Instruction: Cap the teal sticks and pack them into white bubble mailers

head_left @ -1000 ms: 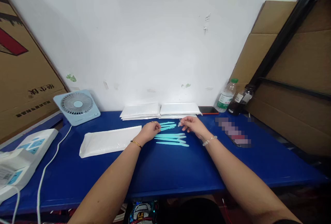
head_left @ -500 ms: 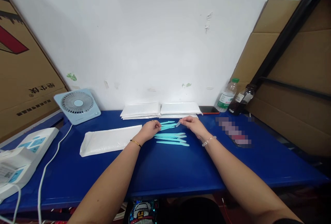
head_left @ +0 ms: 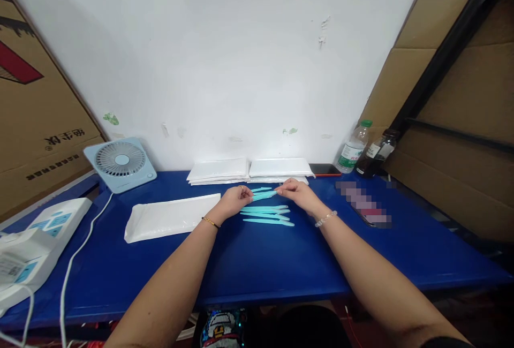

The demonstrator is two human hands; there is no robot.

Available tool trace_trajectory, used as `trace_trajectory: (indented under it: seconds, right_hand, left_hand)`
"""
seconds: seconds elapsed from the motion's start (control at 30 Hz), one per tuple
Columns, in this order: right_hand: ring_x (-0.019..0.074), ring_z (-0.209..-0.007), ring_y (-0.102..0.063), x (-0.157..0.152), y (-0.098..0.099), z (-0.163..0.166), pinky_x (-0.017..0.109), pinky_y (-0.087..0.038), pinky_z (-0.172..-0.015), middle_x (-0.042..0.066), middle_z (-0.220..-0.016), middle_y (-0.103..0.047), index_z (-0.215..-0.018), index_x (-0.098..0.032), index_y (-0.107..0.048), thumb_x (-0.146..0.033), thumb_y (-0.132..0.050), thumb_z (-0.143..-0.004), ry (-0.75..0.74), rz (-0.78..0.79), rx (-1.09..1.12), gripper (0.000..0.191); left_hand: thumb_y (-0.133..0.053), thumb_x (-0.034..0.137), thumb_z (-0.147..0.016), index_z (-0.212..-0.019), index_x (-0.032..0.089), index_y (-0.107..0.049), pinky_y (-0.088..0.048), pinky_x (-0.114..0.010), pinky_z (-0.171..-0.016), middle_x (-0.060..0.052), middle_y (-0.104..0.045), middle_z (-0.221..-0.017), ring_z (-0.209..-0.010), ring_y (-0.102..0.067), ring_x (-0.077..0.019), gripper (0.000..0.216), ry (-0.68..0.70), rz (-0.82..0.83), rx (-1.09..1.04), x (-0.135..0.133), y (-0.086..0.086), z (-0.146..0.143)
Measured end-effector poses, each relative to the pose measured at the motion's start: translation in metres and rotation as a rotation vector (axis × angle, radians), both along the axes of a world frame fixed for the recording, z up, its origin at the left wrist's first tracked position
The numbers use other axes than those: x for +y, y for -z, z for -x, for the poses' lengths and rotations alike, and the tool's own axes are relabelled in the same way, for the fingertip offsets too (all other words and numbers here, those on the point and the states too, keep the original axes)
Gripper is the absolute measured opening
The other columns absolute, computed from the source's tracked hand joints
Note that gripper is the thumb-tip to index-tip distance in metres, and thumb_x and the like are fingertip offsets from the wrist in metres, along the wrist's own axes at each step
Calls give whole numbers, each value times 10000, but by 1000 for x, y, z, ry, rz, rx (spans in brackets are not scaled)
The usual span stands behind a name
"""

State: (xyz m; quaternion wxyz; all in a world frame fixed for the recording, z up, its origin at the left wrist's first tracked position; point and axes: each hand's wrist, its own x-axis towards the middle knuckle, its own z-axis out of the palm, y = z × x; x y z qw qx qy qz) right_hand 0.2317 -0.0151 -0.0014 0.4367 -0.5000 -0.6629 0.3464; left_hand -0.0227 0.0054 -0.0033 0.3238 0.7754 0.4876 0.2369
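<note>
Both my hands meet over the back middle of the blue table (head_left: 257, 262). My left hand (head_left: 234, 201) pinches one end of a thin light-blue plastic stick (head_left: 264, 195). My right hand (head_left: 297, 194) pinches the other end, where a small clear cap sat in its fingers a moment ago. The stick is held just above the table. Three more light-blue sticks (head_left: 265, 215) lie side by side just in front of the hands. Another one (head_left: 260, 189) lies behind the held stick.
A flat white bag (head_left: 171, 218) lies left of my hands, and two stacks of white bags (head_left: 249, 170) sit by the wall. A small blue fan (head_left: 119, 161), a white machine (head_left: 32, 249) with cables, two bottles (head_left: 363, 150), a phone (head_left: 324, 169) and cardboard boxes ring the table.
My right hand has moved left with the small clear cap and now meets the end of the stick held in my left hand. The sticks on the table have not moved.
</note>
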Motion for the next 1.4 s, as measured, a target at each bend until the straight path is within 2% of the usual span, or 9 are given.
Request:
trace_trajectory:
  seconds: [0.13, 0.2, 0.37, 0.5, 0.6, 0.73, 0.87, 1.07, 1.4]
  right_hand:
    - [184, -784, -572, 12, -1, -36, 298, -437, -742, 63, -860, -621, -886, -176, -738, -371, -606, -782, 273, -152, -230, 257]
    - [174, -743, -560, 18, 2, -52, 289, -428, -713, 63, -843, -605, -864, -173, -737, -310, -602, -780, 373, -128, -416, 210]
    - [172, -791, -572, 23, 16, -61, 260, -405, -690, 55, -910, -609, -843, -209, -719, -234, -641, -741, 344, -29, -699, 131]
    - [160, -734, -567, 23, 20, -55, 251, -388, -635, 65, -869, -611, -722, -180, -676, -224, -654, -726, 323, -4, -749, 49]
    - [152, -652, -544, 21, 19, -52, 257, -374, -603, 48, -738, -619, -679, -179, -630, -172, -646, -706, 261, -6, -695, 32]
    - [148, -598, -505, 19, 16, -46, 268, -368, -603, 0, -641, -591, -842, -206, -629, -153, -589, -714, 227, -79, -488, 145]
    - [131, -602, -462, 15, 9, -33, 256, -368, -596, -14, -671, -563, -846, -200, -605, -260, -574, -735, 160, -82, -180, 131]
    - [112, -586, -539, 2, -1, -9, 260, -409, -634, 5, -765, -656, -824, -192, -513, -282, -620, -724, -46, 85, 233, 172]
    - [101, -582, -551, -1, 0, 4, 274, -430, -670, 37, -839, -692, -787, -173, -567, -411, -684, -712, -103, 127, 316, 276]
  left_hand:
    - [-609, 386, -713, -839, 174, -631, -415, -227, -569, -8, -622, -731, -654, -566, -141, 247, 64, 21, 52, -4, -1, 0]
    - [-580, 405, -751, -854, 184, -632, -413, -230, -573, -11, -628, -750, -671, -571, -145, 249, 62, -26, 90, -5, -2, 0]
    - [-580, 306, -764, -867, 205, -646, -408, -248, -667, -32, -644, -883, -803, -589, -165, 159, -64, -234, 279, -5, -2, 1]
    - [-568, 298, -775, -798, 209, -646, -388, -246, -637, -27, -658, -865, -795, -593, -168, 120, -72, -208, 337, -4, -3, 1]
    - [-560, 290, -775, -778, 199, -635, -370, -242, -595, -33, -661, -830, -757, -591, -170, 117, -69, -155, 339, -4, -3, 0]
    - [-550, 286, -781, -768, 195, -623, -360, -244, -585, -37, -659, -798, -729, -587, -175, 118, -60, -140, 306, -3, -1, 1]
    - [-532, 299, -797, -788, 203, -618, -360, -240, -592, -20, -657, -771, -698, -579, -165, 129, -91, -128, 227, -1, 1, 2]
    - [-520, 333, -795, -795, 192, -601, -363, -244, -574, -10, -636, -742, -655, -557, -151, 162, -95, -103, 101, -1, 1, 2]
    - [-525, 356, -765, -795, 177, -600, -365, -249, -570, -14, -615, -729, -656, -533, -150, 197, -87, -49, 64, -4, -5, -2]
